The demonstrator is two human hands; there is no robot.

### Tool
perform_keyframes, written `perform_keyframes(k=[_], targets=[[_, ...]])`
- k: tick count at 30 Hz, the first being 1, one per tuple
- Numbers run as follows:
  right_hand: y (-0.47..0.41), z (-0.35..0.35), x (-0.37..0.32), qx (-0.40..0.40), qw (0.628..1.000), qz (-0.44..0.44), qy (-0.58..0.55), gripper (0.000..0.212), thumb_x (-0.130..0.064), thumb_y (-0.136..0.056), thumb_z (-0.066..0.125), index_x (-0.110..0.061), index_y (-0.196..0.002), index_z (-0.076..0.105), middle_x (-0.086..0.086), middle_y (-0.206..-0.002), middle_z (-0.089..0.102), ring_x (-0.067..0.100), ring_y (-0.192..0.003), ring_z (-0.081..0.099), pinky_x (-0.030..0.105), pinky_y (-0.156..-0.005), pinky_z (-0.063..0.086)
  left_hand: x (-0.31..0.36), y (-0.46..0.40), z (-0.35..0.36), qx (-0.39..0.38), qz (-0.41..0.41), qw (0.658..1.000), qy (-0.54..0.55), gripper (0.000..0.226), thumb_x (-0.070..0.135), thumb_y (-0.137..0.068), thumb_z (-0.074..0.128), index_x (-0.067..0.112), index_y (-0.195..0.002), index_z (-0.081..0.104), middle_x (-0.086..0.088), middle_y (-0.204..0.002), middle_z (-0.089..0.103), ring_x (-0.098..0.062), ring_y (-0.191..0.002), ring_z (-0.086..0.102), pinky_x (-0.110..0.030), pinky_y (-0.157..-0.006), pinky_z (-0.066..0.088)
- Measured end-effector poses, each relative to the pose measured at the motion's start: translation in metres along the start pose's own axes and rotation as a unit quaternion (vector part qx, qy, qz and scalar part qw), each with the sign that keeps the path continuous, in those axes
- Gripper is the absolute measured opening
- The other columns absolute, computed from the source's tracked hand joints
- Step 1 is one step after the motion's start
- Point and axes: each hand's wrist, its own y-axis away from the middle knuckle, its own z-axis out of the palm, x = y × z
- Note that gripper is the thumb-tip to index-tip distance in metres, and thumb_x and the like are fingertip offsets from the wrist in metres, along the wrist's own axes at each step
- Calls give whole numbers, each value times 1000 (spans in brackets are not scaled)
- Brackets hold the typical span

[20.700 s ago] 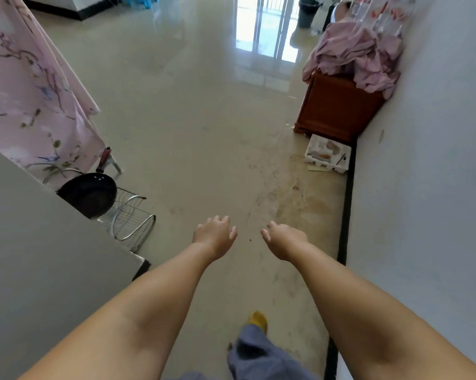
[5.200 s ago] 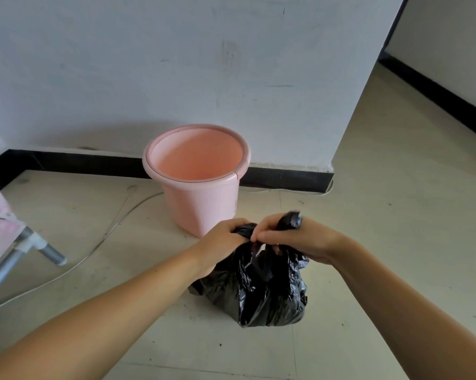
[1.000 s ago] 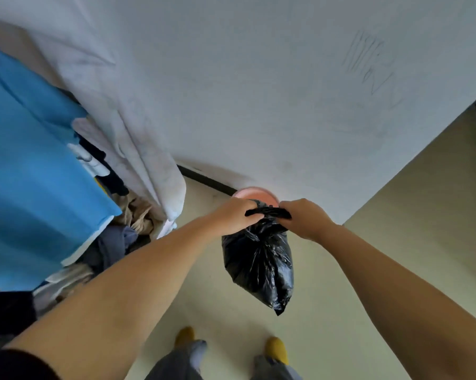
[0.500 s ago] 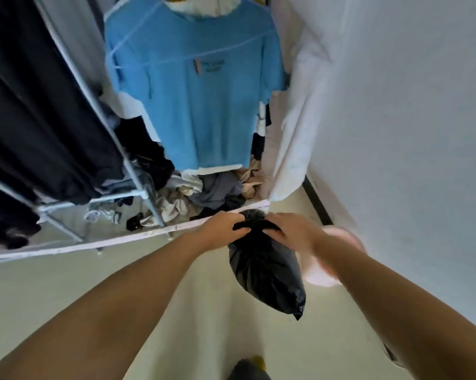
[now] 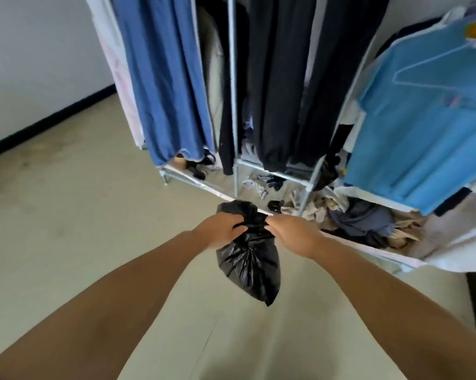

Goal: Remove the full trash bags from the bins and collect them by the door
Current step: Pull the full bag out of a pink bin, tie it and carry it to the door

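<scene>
A full black trash bag (image 5: 250,263) hangs in the air in front of me, its gathered neck bunched at the top. My left hand (image 5: 221,229) grips the neck from the left and my right hand (image 5: 291,232) grips it from the right, both closed on the plastic. The bag's pointed bottom dangles above the beige floor. The pink bin is out of view.
A metal clothes rack (image 5: 234,111) stands straight ahead, hung with blue (image 5: 165,78), black (image 5: 278,78) and light blue (image 5: 423,119) garments. Loose clothes and shoes (image 5: 354,218) lie on its base. White wall with black skirting (image 5: 47,116) at left; open floor lies left and below.
The view has swung left past the rack while both hands keep hold of the bag's neck. The pink bin and the right wall have left the frame.
</scene>
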Motion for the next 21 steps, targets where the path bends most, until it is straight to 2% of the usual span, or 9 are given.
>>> perform_keyframes(k=[4,6,9,12,15,21], targets=[[-72,2,-81,-12,998,-64,-4,28,-30,-100,34,-7,-91,47,6,-80,54,27,-71,56,35,-58,39,-78,65,-36,23,-61,998,-1,30,32,-99,38,16,-114,57,-8,-98,64,-26,-92,58,-30,-72,39],[-106,5,-120,-26,994,-103,-3,23,-29,-100,34,-13,-84,40,1,-75,45,22,-66,49,34,-57,38,-116,97,-47,24,-100,995,7,25,33,-98,37,17,-100,57,-1,-85,60,-25,-87,58,-31,-69,39],[-156,14,-172,-56,986,-155,-4,24,-28,-100,34,-11,-87,45,2,-76,45,24,-67,50,39,-62,42,-169,139,-58,47,-157,986,24,24,34,-98,37,21,-81,48,7,-68,49,-23,-73,54,-30,-62,35],[-207,26,-214,-86,976,-202,0,28,-28,-101,33,-6,-97,49,10,-87,58,31,-77,58,43,-68,48,-216,171,-66,71,-201,976,36,24,34,-99,37,21,-80,47,8,-65,47,-20,-67,51,-29,-56,34],[-261,36,-244,-100,966,-238,-1,30,-28,-100,33,-4,-104,51,13,-94,61,33,-83,60,44,-72,49,-260,186,-80,94,-236,966,41,25,33,-99,38,20,-80,47,8,-64,47,-17,-64,48,-26,-53,32],[-391,42,-274,-114,952,-284,5,28,-27,-100,34,-4,-100,50,14,-91,61,31,-80,59,41,-70,46,-358,169,-128,122,-282,950,57,25,33,-99,38,22,-77,46,9,-65,47,-15,-62,47,-26,-52,32]])
